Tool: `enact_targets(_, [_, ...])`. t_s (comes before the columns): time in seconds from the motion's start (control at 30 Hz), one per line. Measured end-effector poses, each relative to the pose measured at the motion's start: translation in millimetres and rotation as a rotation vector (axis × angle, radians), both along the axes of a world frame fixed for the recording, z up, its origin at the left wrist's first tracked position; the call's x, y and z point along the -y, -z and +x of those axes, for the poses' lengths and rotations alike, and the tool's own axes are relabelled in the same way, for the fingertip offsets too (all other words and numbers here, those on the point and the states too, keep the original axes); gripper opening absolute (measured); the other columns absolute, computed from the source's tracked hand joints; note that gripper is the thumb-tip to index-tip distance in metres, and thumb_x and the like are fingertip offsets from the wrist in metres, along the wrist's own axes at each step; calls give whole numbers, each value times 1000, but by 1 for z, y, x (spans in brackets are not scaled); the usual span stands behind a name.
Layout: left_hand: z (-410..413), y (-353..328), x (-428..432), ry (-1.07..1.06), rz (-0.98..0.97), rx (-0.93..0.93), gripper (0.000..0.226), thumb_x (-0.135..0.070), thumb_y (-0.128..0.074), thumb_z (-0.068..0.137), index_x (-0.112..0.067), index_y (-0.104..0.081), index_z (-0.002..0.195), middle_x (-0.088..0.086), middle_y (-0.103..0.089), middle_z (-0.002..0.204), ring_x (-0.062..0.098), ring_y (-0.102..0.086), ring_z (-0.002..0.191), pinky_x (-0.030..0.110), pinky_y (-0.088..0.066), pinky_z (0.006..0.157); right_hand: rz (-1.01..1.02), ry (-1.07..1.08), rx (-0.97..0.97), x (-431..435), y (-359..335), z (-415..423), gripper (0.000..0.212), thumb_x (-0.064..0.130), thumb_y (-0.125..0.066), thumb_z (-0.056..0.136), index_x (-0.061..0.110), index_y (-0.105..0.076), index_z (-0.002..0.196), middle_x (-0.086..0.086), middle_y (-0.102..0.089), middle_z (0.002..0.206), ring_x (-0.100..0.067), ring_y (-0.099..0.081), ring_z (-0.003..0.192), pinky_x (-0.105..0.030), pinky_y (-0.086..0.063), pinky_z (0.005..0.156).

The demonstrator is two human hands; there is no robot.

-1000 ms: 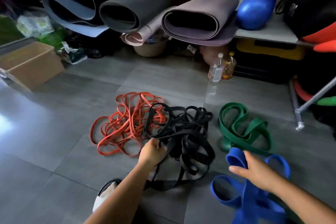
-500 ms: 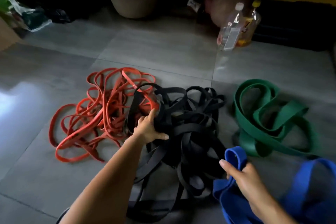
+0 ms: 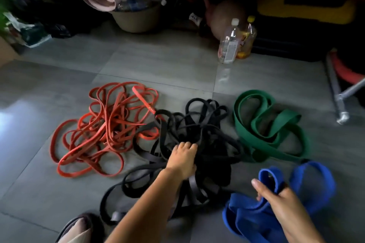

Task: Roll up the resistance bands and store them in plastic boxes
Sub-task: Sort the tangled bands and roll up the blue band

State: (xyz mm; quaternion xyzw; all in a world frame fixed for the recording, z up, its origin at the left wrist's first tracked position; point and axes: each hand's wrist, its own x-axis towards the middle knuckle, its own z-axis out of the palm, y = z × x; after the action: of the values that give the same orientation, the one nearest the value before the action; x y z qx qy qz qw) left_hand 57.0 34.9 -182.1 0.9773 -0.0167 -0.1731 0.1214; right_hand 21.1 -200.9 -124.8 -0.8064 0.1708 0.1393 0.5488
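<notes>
On the floor, my left hand (image 3: 182,161) moved in and grabs the black bands (image 3: 207,124), my right hand (image 3: 276,201) still grips the blue band (image 3: 246,217); nothing rolled yet.

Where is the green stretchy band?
In the head view the wide green rubber band lies on the floor right of the tangled black bands, behind the blue bands.
</notes>
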Motion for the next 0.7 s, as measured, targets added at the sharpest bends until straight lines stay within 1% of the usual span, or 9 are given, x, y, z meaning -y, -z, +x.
enact_targets(0.03, [-11, -8, -3, 15, 53, 5, 63, -29, -56, 86, -11, -29, 140, 7, -32, 145, 24, -22, 137, 43, -15, 113, 1, -7, 0, 4, -4, -6, 38, 9, -70, 79, 3, -51, 47, -6, -52, 41, -14, -51, 43, -22, -42, 58])
enact_targets(0.1, [-31, -29, -7, -13, 9, -10, 71, -36, -53, 90, -14, -16, 147, 0, -11, 156, 16, -5, 144, 46, -4, 116, 3, -38, -7, 8, -12, -17, 37, 8, -70, 79, 2, -49, 48, -5, -51, 40, -17, -52, 45, -21, -40, 55])
enact_targets(0.17, [-49, -49, -13, -129, -63, -3, 67, -37, -50, 91, -16, -18, 147, -2, -7, 157, 14, -5, 144, 43, -9, 116, 8, -81, -15, 3, -20, -26, 35, 10, -72, 79, 2, -50, 53, -2, -50, 39, -22, -52, 50, -22, -40, 57])
enact_targets(0.27, [-69, -65, -36, -467, -173, 114, 52, -27, -51, 91, -13, -35, 139, 8, -32, 147, 24, -33, 134, 37, -31, 106, 37, -163, -41, -15, -31, -32, 25, 13, -72, 79, 4, -52, 66, -1, -53, 50, -16, -52, 56, -13, -39, 54])
enact_targets(0.33, [-73, -65, -58, -722, -307, 79, 42, -20, -53, 91, -5, -44, 129, 16, -49, 130, 32, -48, 117, 32, -40, 91, 54, -221, -56, -29, -37, -28, 23, 15, -71, 80, 7, -51, 72, -3, -53, 60, -13, -51, 58, -17, -38, 57])
enact_targets(0.4, [-72, -52, -81, -927, -366, 13, 32, -18, -53, 91, 1, -49, 117, 20, -57, 120, 35, -53, 110, 32, -39, 82, 51, -251, -51, -42, -33, -16, 24, 15, -71, 80, 6, -51, 70, -7, -51, 61, -16, -49, 56, -26, -37, 57])
enact_targets(0.47, [-67, -38, -92, -1054, -405, -43, 27, -19, -53, 92, 5, -51, 105, 25, -59, 115, 37, -55, 106, 34, -41, 81, 60, -215, -27, -45, -28, -5, 26, 14, -71, 79, 6, -50, 66, -8, -49, 60, -17, -46, 55, -28, -34, 55])
enact_targets(0.63, [-37, 16, -108, -1286, -481, -46, 40, -24, -60, 89, 10, -54, 109, 25, -62, 109, 34, -60, 97, 34, -43, 75, 44, -106, -78, -48, 22, 13, 33, 19, -71, 79, 3, -51, 58, -6, -49, 49, -22, -48, 52, -33, -35, 57])
enact_targets(0.7, [-25, 29, -113, -1319, -570, -11, 34, -20, -62, 88, 10, -58, 102, 21, -64, 95, 27, -64, 85, 30, -43, 65, 18, -93, -71, -51, 39, 12, 33, 21, -72, 78, 0, -54, 60, 0, -52, 41, -19, -52, 50, -28, -37, 56])
